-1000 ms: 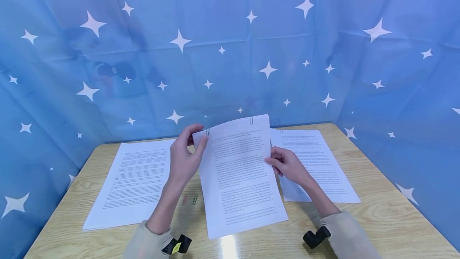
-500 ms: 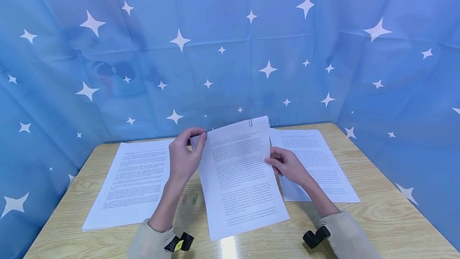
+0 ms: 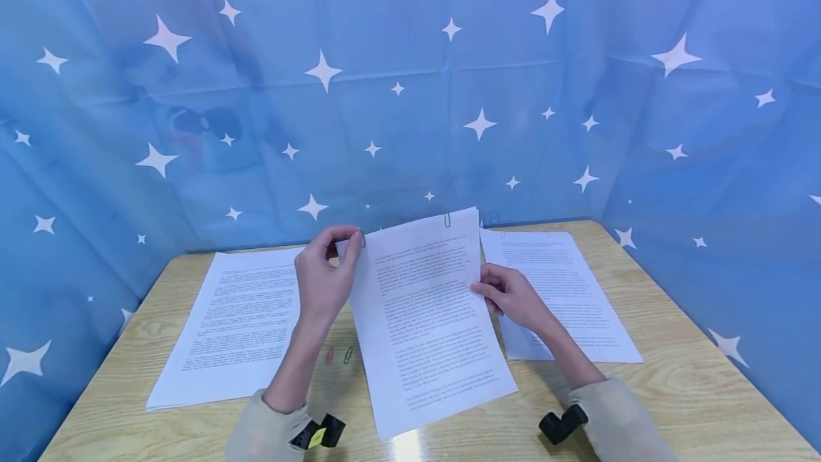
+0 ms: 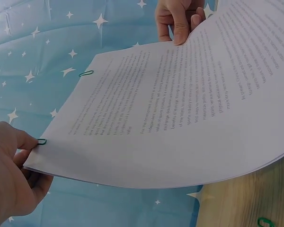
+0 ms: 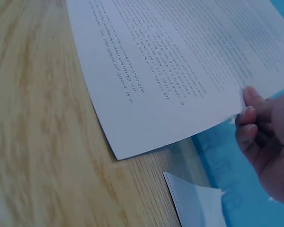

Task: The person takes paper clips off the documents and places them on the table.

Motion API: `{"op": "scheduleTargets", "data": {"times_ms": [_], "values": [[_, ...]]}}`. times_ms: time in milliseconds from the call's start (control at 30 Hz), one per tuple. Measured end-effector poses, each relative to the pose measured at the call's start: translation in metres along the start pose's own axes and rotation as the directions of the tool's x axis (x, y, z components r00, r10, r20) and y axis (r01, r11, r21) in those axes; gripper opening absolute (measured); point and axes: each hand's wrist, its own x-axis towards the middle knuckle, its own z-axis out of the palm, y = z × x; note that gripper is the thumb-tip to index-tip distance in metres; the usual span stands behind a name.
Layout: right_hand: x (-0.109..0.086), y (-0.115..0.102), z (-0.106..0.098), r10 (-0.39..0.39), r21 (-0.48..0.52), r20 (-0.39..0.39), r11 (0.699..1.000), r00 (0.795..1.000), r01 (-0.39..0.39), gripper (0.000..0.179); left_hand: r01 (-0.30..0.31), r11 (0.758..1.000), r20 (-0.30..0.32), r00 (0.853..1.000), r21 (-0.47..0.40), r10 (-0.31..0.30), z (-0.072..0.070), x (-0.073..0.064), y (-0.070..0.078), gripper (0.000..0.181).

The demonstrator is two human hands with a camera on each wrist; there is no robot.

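Note:
A thin stack of printed sheets (image 3: 430, 319) is raised and tilted over the table, bowed in the left wrist view. My left hand (image 3: 323, 280) is at its top left corner, the thumb at a green paper clip (image 4: 41, 141) on the top edge and the other fingers partly hidden behind the paper. Farther right along that edge sits a second green paper clip (image 3: 447, 219). Midway down the right side, my right hand (image 3: 513, 294) pinches the sheets between thumb and fingers, also seen from the right wrist.
Another printed stack (image 3: 244, 319) lies at the left of the wooden table (image 3: 693, 405). A third stack (image 3: 577, 298), with clips at its top edge, lies at the right. One pink paper clip (image 3: 330, 356) and one green paper clip (image 3: 348, 356) lie between. Behind hangs a blue starry curtain (image 3: 410, 127).
My left hand has moved slightly left with the corner of the sheets. The left clip, covered by the thumb half a second ago, shows again beside it. My right hand has hardly moved.

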Motion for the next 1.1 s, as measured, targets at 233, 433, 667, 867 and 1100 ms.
{"op": "scheduleTargets", "data": {"times_ms": [233, 433, 667, 867, 1100], "values": [[-0.002, -0.005, -0.001, -0.001, -0.036, -0.01, 0.999, 1.0, 0.0, 0.006, 0.026, 0.998, -0.036, 0.999, -0.055, -0.028, -0.012, 0.004, 0.002, 0.01], [0.002, 0.019, -0.002, 0.013, -0.047, -0.025, 0.999, 1.0, -0.014, 0.005, 0.052, 0.998, -0.021, 0.998, -0.024, -0.052, -0.025, 0.003, 0.001, 0.01], [0.004, 0.031, -0.004, 0.014, -0.04, -0.039, 0.999, 0.999, -0.016, 0.005, 0.09, 0.994, 0.005, 0.996, 0.068, -0.091, -0.039, -0.002, -0.007, 0.009], [0.002, 0.018, -0.004, 0.027, -0.059, -0.04, 0.998, 0.999, -0.029, 0.008, 0.171, 0.966, 0.105, 0.975, 0.194, -0.194, -0.051, -0.007, -0.015, 0.009], [-0.003, -0.006, -0.004, 0.019, -0.046, -0.033, 0.999, 0.999, -0.02, 0.008, 0.219, 0.933, 0.226, 0.931, 0.287, -0.288, -0.059, -0.014, -0.022, 0.011]]}}
